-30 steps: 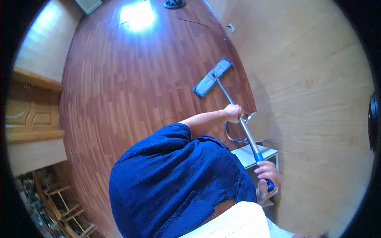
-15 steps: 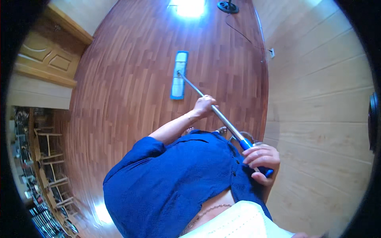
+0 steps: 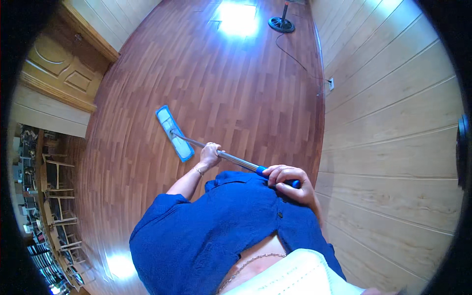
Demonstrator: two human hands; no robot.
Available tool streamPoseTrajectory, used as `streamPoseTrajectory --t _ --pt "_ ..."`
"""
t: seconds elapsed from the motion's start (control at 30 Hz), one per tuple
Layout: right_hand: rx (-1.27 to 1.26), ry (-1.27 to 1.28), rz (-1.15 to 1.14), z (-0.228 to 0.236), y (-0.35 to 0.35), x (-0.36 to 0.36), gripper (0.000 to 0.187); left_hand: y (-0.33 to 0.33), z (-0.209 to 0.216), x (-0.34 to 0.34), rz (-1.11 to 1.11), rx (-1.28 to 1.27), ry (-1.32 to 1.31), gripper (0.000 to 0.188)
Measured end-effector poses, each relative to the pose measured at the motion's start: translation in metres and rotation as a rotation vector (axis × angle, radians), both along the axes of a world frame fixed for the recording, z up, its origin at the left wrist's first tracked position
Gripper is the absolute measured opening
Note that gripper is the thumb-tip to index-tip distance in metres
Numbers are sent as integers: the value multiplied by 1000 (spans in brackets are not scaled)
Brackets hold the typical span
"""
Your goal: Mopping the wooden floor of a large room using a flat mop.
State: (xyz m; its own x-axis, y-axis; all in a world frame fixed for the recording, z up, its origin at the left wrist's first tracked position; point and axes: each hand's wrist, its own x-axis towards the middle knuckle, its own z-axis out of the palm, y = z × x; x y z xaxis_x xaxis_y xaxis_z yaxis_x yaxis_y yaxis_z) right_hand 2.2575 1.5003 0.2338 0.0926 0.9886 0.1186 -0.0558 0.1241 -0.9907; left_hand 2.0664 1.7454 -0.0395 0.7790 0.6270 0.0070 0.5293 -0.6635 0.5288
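A flat mop with a long metal pole (image 3: 241, 162) runs from its blue-edged, whitish head (image 3: 169, 124) up to a blue grip in front of my body. The mop head lies tilted on the reddish wooden floor (image 3: 236, 108), left of the middle. My left hand (image 3: 210, 155) is wrapped round the lower part of the pole, a bracelet at its wrist. Up at the blue grip (image 3: 295, 183), my right hand (image 3: 291, 181) closes over the end of the handle.
At the far right a black round fan base (image 3: 281, 25) stands on the floor, its cord (image 3: 295, 58) running to a wall socket (image 3: 331, 84). A panelled wall (image 3: 388, 147) rises on the right. To the left are a wooden door (image 3: 64, 64) and a cluttered counter with chairs (image 3: 60, 211).
The mop head has swept left and nearer to me and has turned at an angle. Both hands have shifted left with the pole, my left hand lower and my right hand higher in view.
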Motion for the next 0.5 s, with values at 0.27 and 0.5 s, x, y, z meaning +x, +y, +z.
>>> streamPoseTrajectory --t 0.27,0.5 --pt "133 -144 -212 15 -248 141 14 -234 27 199 -219 -54 156 12" --pt "281 -501 -502 52 -346 141 39 -322 65 294 -628 -292 192 23"
